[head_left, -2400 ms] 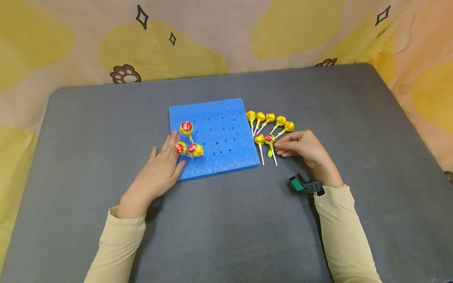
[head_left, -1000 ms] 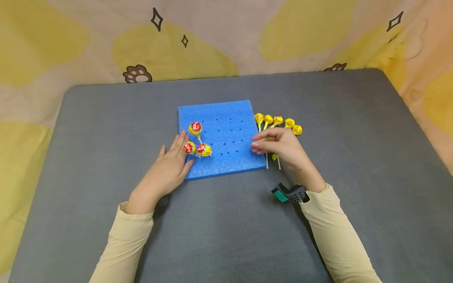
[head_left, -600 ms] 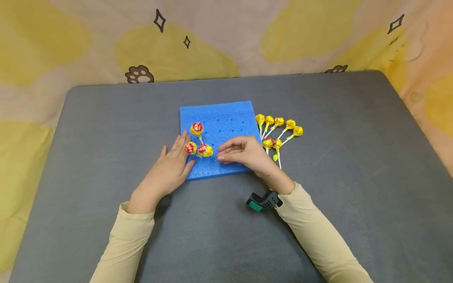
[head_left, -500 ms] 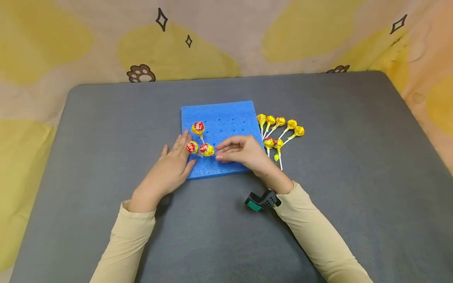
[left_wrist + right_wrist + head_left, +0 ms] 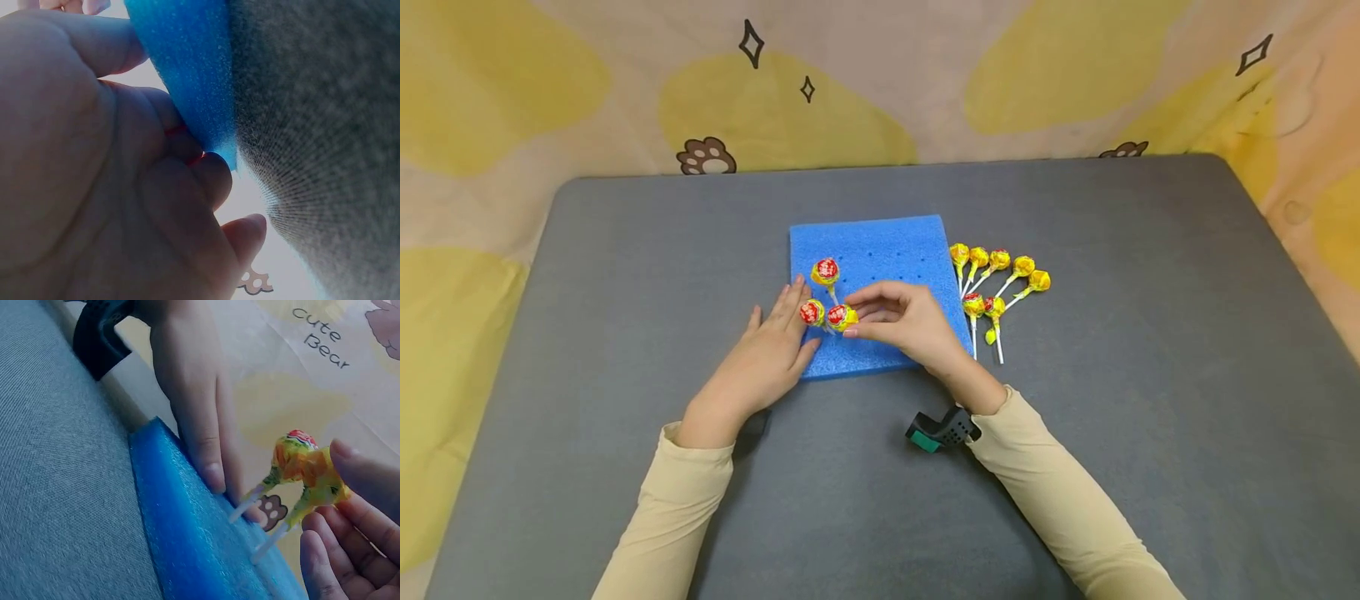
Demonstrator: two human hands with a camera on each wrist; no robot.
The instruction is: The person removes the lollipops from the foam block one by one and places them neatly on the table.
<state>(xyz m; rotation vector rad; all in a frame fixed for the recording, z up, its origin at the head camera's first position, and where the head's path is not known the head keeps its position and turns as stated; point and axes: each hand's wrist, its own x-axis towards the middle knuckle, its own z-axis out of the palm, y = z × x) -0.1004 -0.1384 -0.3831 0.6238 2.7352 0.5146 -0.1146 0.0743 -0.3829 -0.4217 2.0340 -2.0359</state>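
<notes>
A blue foam board with small holes lies on the table. Three lollipops in yellow and red wrappers stand in its left part: a rear lollipop, a left lollipop and a front lollipop. My left hand rests against the board's left edge with fingers fairly straight, holding nothing. My right hand has thumb and index finger around the head of the front lollipop; in the right wrist view its fingers lie against the wrapper, and the white stick leans in the foam.
Several loose lollipops lie fanned out just right of the board, some with sticks by its edge. The grey table extends around it, with a patterned cloth behind.
My right hand has moved left from the loose lollipops across the board to the front standing lollipop and now takes its head between the fingers. My left hand has stayed at the board's edge.
</notes>
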